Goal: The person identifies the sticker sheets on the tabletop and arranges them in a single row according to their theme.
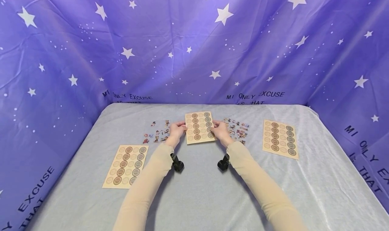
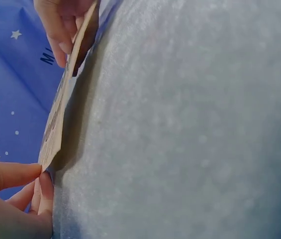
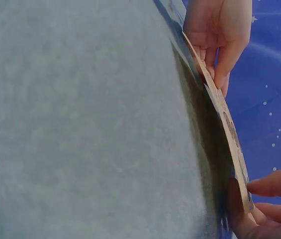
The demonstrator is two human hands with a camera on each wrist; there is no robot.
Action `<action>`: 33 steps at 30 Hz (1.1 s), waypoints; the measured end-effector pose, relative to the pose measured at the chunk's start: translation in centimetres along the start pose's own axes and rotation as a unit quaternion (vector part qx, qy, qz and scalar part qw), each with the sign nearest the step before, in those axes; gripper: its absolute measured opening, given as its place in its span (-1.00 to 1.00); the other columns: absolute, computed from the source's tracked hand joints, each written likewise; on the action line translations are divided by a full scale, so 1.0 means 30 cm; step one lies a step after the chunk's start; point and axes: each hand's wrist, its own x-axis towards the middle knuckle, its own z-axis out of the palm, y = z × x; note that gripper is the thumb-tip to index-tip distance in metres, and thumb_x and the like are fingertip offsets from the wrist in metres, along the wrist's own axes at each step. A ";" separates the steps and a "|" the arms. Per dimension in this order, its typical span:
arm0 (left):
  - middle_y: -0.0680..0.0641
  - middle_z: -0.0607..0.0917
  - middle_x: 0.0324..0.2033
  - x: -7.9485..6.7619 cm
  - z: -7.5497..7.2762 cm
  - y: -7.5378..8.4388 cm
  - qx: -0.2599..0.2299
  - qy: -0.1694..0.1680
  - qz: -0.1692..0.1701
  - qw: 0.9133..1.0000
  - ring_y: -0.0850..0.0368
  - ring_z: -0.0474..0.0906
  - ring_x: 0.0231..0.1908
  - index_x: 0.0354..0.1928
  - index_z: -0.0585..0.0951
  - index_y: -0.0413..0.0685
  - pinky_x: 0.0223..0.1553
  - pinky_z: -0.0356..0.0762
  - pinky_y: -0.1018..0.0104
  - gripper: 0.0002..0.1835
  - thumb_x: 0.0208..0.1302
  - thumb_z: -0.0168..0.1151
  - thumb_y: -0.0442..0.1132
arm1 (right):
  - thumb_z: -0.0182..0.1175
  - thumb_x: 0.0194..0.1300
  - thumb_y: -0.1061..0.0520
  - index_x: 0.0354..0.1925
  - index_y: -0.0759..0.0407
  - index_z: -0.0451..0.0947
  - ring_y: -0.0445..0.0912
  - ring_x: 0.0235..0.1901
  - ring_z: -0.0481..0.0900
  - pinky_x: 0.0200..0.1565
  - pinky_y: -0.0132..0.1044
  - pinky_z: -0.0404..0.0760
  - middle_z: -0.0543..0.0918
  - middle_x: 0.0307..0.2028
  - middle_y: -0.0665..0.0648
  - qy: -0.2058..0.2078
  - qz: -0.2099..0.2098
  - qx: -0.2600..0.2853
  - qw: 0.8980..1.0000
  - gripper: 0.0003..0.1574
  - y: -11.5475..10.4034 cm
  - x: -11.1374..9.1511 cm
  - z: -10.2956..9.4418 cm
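Note:
Both hands hold a beige sheet of round stickers over the far middle of the table, its near edge raised off the cloth. My left hand pinches its left edge between thumb and fingers. On the opposite edge, my right hand has its thumb on the front and fingers behind. Seen edge-on in the left wrist view, the sheet casts a shadow on the cloth. Small colourful cartoon cut-outs lie beside the left hand, and more cut-outs lie beside the right one.
A similar sticker sheet lies at the left, partly covered by the left sleeve. Another sheet lies at the right. A grey cloth covers the table, with a purple star-printed curtain behind and at both sides.

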 end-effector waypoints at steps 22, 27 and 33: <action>-0.12 0.59 -0.37 -0.417 -0.052 0.356 -0.018 0.025 -0.035 0.999 0.27 0.47 -0.52 0.02 0.49 -0.30 -0.40 0.51 0.46 -0.57 0.03 0.11 -0.55 | 0.08 0.06 0.42 0.11 0.33 0.34 -0.11 -0.30 0.58 -0.32 -0.34 0.59 0.56 -0.10 0.29 0.003 0.044 0.135 0.990 -0.43 0.083 0.010 0.008; -0.13 0.58 -0.37 -0.446 -0.074 0.366 -0.039 0.013 -0.025 0.999 0.28 0.47 -0.54 0.02 0.48 -0.32 -0.45 0.49 0.49 -0.57 0.01 0.11 -0.57 | 0.13 0.02 0.40 0.09 0.28 0.39 -0.09 -0.23 0.58 -0.27 -0.31 0.60 0.59 -0.13 0.24 0.003 0.046 0.153 0.987 -0.42 0.126 0.031 0.021; -0.14 0.57 -0.34 -0.477 -0.098 0.377 -0.056 -0.003 -0.036 0.998 0.29 0.47 -0.55 0.05 0.47 -0.29 -0.47 0.48 0.53 -0.55 0.03 0.09 -0.58 | 0.16 0.01 0.38 0.06 0.26 0.42 -0.11 -0.27 0.60 -0.25 -0.33 0.60 0.61 -0.16 0.22 -0.002 0.042 0.183 0.982 -0.43 0.136 0.006 0.026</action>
